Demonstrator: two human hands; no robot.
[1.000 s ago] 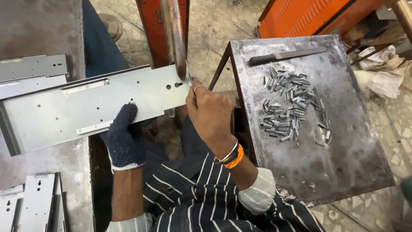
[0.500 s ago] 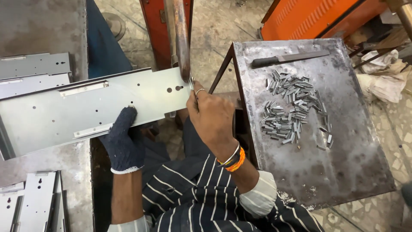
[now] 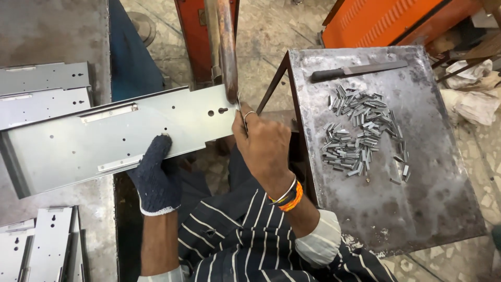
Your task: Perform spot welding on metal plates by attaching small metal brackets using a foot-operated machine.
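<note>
Head view: your gloved left hand [image 3: 155, 177] presses flat, fingers together, on the long grey sheet-metal panel [image 3: 115, 141], while your bare right hand [image 3: 263, 149] pinches a small piece at the panel's 3 o'clock end, under the copper-coloured electrode arm [image 3: 227, 49]. Fingertips that close to the tip could get nipped or burned, and an unsteady panel could shift off its mark. Punched holes dot the panel's surface. Small metal clips [image 3: 360, 136] lie heaped on the steel table [image 3: 417, 209] at 3 o'clock.
</note>
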